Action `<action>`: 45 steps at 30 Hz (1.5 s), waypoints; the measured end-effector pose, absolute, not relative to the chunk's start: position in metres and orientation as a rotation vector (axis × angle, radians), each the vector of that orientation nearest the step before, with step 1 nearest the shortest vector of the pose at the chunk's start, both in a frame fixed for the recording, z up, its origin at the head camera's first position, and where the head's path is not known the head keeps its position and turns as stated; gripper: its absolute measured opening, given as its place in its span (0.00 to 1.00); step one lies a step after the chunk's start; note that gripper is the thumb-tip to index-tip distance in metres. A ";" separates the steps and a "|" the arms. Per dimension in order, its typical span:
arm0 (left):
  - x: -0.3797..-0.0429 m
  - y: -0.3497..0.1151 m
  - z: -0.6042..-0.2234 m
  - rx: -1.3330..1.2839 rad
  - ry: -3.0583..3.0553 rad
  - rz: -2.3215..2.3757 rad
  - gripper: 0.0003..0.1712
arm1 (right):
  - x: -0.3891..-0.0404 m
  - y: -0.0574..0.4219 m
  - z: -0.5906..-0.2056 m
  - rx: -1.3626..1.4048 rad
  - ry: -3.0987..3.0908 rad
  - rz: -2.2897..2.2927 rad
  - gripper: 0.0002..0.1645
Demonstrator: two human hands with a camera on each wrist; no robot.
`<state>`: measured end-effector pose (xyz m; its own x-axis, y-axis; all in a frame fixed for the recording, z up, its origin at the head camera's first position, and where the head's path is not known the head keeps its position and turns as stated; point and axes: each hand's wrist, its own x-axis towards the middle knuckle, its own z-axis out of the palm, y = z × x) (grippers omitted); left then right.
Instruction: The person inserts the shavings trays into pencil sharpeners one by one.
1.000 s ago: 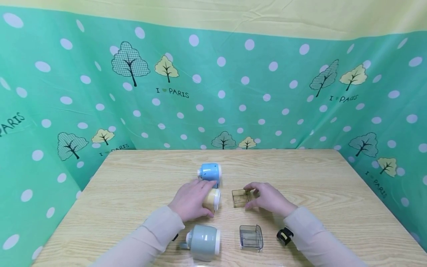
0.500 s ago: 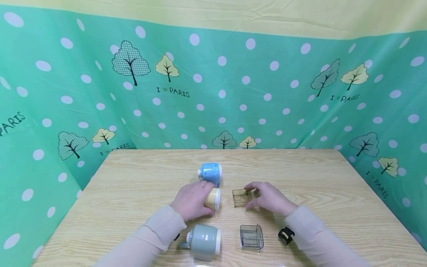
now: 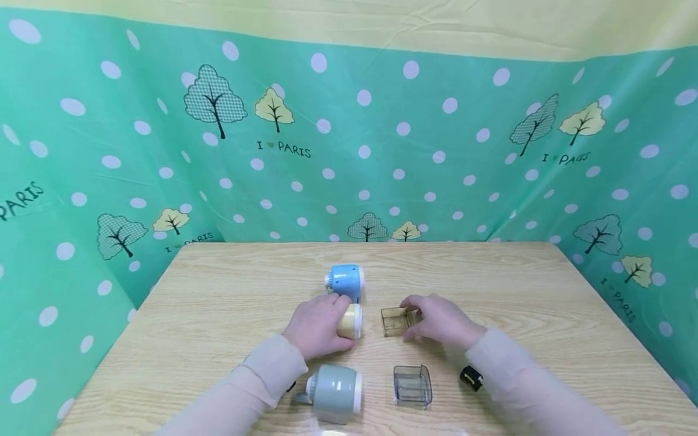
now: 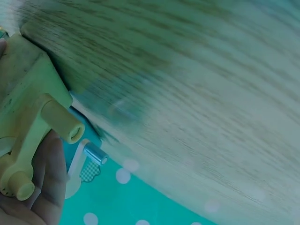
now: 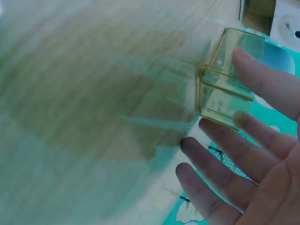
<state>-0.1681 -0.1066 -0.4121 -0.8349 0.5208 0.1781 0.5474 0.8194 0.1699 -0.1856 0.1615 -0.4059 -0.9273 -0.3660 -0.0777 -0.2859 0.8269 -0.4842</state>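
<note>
In the head view my left hand (image 3: 319,327) grips a yellow pencil sharpener (image 3: 349,321) lying on its side, its white end facing right. The left wrist view shows its crank handle (image 4: 61,123) and the fingers (image 4: 51,173) curled along the body. Across a small gap, my right hand (image 3: 440,321) pinches a clear amber shavings drawer (image 3: 394,322) between thumb and index finger. The right wrist view shows the drawer (image 5: 227,93) with the thumb over one side; the other fingers (image 5: 220,164) are spread below it. Most of the sharpener is covered by my left hand.
A blue pencil sharpener (image 3: 346,280) lies just beyond my left hand. Nearer me are a grey-green pencil sharpener (image 3: 334,387) and a clear grey drawer (image 3: 412,386). A polka-dot curtain (image 3: 382,145) hangs behind the wooden table (image 3: 245,266).
My left fingers and thumb have drawn in closer around the yellow pencil sharpener, which has shifted very slightly right. My right hand stays in place at the amber drawer.
</note>
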 end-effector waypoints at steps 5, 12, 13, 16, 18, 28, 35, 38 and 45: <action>-0.168 -0.106 -0.413 -0.849 -2.863 -0.321 0.32 | -0.188 0.160 -0.403 -0.562 2.851 -0.605 0.37; -0.168 -0.106 -0.414 -0.840 -2.838 -0.308 0.31 | -0.190 0.159 -0.400 -0.599 2.848 -0.509 0.35; -0.168 -0.106 -0.414 -0.839 -2.837 -0.307 0.31 | -0.191 0.159 -0.399 -0.597 2.848 -0.501 0.35; -0.168 -0.106 -0.415 -0.837 -2.835 -0.309 0.31 | -0.191 0.158 -0.399 -0.596 2.844 -0.488 0.35; -0.168 -0.106 -0.415 -0.833 -2.836 -0.314 0.31 | -0.192 0.157 -0.398 -0.600 2.841 -0.484 0.35; -0.168 -0.106 -0.415 -0.821 -2.842 -0.332 0.31 | -0.192 0.154 -0.396 -0.610 2.830 -0.472 0.34; -0.169 -0.107 -0.415 -0.822 -2.837 -0.318 0.30 | -0.190 0.149 -0.394 -0.619 2.821 -0.474 0.33; -0.169 -0.107 -0.415 -0.823 -2.832 -0.317 0.30 | -0.190 0.147 -0.393 -0.621 2.820 -0.469 0.33; -0.168 -0.107 -0.415 -0.825 -2.837 -0.324 0.30 | -0.190 0.143 -0.395 -0.632 2.817 -0.474 0.33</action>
